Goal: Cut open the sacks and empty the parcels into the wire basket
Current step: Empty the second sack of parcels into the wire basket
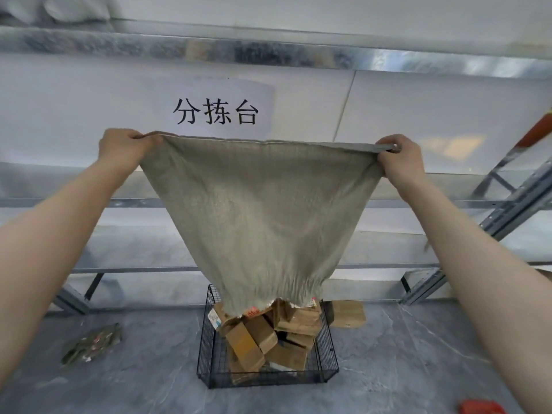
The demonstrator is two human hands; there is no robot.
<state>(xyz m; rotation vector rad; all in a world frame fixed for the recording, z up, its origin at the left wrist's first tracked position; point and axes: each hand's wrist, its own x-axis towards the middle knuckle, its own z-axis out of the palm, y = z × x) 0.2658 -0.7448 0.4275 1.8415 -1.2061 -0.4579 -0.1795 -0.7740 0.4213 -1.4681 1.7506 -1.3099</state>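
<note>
Step in hand: emptying. I hold the grey sack [260, 210] upside down, directly above the wire basket [209, 330], with its closed end stretched taut between my hands. My left hand [125, 147] grips one corner of that seam, fingers curled round the cloth. My right hand [400, 158] grips the opposite corner likewise. The open mouth hangs down and touches the heap of cardboard parcels [268, 333], which is piled in the basket and rises above its rim. The cloth hangs flat and slack, so I judge the sack nearly or fully empty. Whether a parcel remains in the gathered mouth, I cannot tell.

Noted outside the basket:
- one cardboard box [348, 313] on the floor just beside its right wall;
- a crumpled greenish bundle [92, 343], possibly a spent sack, well to its left;
- a red object [481, 407], too blurred to identify, well to its right and nearer me.

Next move, in my judgement: raise the sack clear of the heap, shake it to confirm it is empty, and drop it away from the basket. The stray box then goes in. The heap stands high, so a careless pull could tip parcels over the rim.
</note>
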